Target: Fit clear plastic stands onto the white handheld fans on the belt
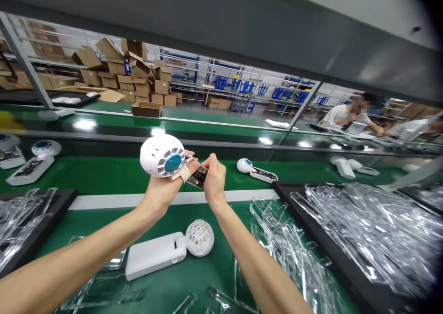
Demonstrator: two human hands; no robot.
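Over the green bench I hold up a small white handheld fan [148, 154] with a blue centre on its grille. My left hand [164, 193] is closed around it just below the round head, with pale coverings on the fingers. A dark circuit board [199, 176] shows in the fan's handle between my hands. My right hand [215, 178] pinches the far end of that handle; its fingertips are partly hidden. Below my hands, another white fan [155, 254] lies on the bench with its handle to the left and its round grille to the right.
Clear plastic strips [287, 254] lie at right beside a black tray [367, 231] heaped with more. Another black tray [62, 208] stands left. Opened fans, including one fan [263, 173], rest on the green belt [104, 171]. A grey beam [221, 27] crosses overhead. Co-workers sit far right.
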